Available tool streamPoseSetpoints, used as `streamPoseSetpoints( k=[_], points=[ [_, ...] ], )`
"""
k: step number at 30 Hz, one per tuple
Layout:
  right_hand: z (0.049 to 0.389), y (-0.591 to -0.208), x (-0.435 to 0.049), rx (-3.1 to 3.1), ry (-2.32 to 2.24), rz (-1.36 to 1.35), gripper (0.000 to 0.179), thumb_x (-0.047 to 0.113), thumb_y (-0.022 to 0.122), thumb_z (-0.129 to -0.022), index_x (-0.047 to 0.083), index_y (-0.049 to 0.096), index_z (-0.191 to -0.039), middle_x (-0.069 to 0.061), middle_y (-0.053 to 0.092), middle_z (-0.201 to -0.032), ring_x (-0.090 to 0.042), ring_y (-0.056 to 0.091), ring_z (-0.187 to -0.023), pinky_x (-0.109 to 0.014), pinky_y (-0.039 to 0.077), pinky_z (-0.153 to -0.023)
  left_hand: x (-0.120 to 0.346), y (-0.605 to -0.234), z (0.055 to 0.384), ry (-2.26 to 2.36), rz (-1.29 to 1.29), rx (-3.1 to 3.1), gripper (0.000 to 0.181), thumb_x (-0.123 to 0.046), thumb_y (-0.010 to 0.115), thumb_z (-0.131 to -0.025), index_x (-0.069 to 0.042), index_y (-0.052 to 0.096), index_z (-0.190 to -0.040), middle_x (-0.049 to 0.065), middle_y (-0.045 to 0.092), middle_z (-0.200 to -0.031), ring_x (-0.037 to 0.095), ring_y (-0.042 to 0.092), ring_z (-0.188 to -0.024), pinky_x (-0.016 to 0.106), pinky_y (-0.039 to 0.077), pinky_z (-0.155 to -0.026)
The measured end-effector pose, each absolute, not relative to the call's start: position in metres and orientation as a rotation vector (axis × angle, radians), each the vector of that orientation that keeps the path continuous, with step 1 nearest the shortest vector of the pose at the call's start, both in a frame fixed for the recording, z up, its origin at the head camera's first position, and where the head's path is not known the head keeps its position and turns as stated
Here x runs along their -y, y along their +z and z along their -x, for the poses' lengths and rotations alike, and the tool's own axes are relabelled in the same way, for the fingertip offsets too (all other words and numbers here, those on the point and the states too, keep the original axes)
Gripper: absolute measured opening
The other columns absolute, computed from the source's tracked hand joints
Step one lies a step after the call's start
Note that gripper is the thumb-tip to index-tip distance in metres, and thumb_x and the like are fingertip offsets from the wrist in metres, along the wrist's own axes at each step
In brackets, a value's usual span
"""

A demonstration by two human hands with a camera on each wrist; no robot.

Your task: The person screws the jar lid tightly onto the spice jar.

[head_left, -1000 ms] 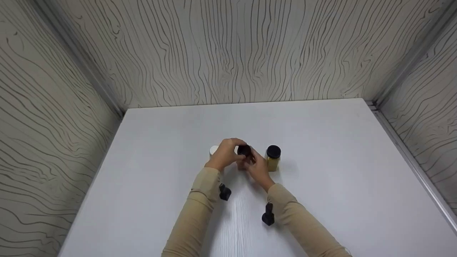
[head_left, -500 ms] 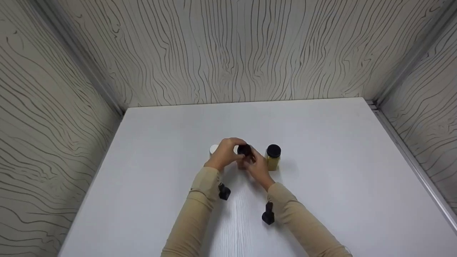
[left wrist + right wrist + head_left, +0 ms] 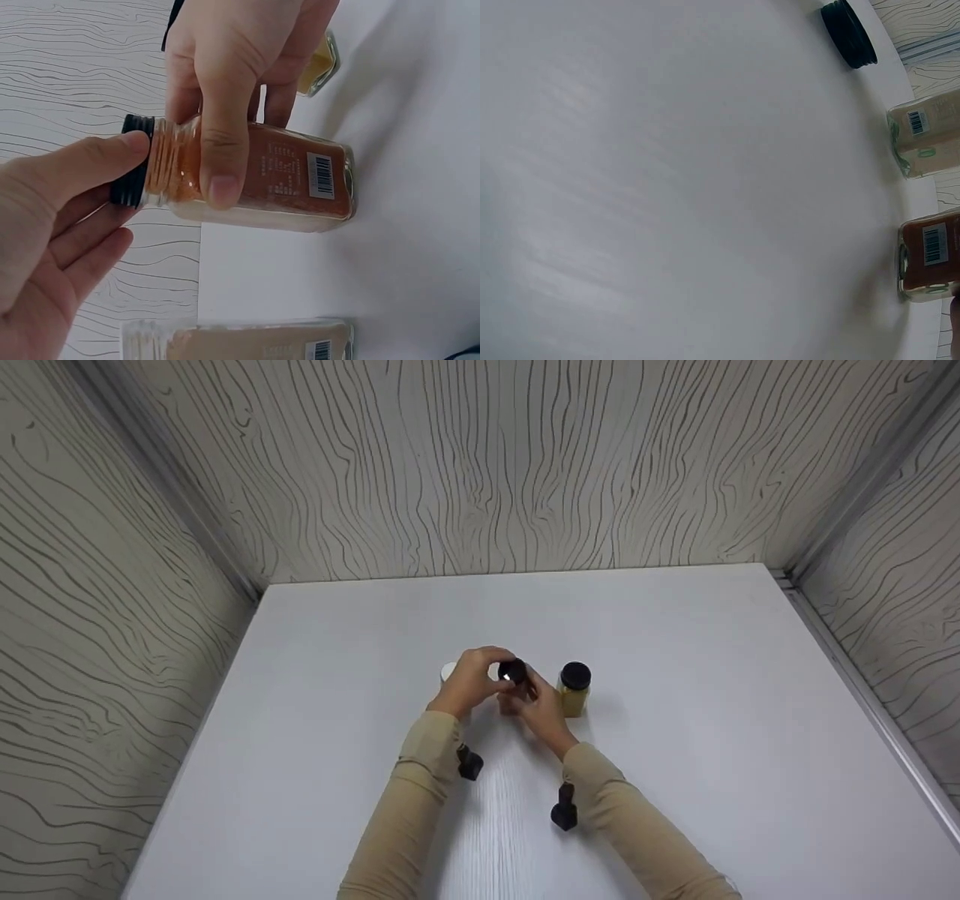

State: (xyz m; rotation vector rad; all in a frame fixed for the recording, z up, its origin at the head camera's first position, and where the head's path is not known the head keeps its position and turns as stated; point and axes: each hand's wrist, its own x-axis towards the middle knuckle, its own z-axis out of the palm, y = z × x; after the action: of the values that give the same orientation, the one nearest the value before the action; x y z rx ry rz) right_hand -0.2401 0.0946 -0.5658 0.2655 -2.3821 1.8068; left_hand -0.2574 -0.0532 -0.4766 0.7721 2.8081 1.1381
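A glass jar (image 3: 285,169) of reddish-brown powder stands on the white table between my hands. My left hand (image 3: 466,684) pinches its black screw lid (image 3: 133,161) between thumb and fingers; bare glass threads show below the lid. My right hand (image 3: 545,715) grips the jar's body, thumb across the front in the left wrist view. Only a sliver of right-hand finger (image 3: 955,322) enters the right wrist view. Close by on the left is a jar of pale powder (image 3: 262,343), its threaded neck without a lid. My left hand partly hides that jar in the head view.
A jar of yellow powder (image 3: 574,694) with a black lid stands just right of my right hand. A loose black lid (image 3: 849,34) lies on the table (image 3: 675,697) beyond the pale jar in the right wrist view. Wood-patterned panels (image 3: 480,472) enclose the table.
Both hands have kept nearly the same place and hold on the jar. The lid sits very slightly higher in the view, and a bright glint now shows at its near edge.
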Motion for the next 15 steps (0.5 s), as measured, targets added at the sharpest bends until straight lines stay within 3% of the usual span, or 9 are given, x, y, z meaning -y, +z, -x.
streamPoseSetpoints(
  k=[15],
  points=[
    [0.2397,-0.5637,-0.0939,2.390,1.815,-0.264,0.057,-0.001,0.066,-0.085,-0.013,0.044,-0.136,-0.032,0.050,-0.138,-0.043,0.050,-0.128,-0.053,0.046,-0.107,0.0519,-0.4773,0.2581,1.142,-0.780,-2.770,0.034,0.000,0.073,-0.082,0.002,0.068,-0.115,0.018,0.067,-0.122,0.031,0.062,-0.119,0.039,0.051,-0.106]
  ],
)
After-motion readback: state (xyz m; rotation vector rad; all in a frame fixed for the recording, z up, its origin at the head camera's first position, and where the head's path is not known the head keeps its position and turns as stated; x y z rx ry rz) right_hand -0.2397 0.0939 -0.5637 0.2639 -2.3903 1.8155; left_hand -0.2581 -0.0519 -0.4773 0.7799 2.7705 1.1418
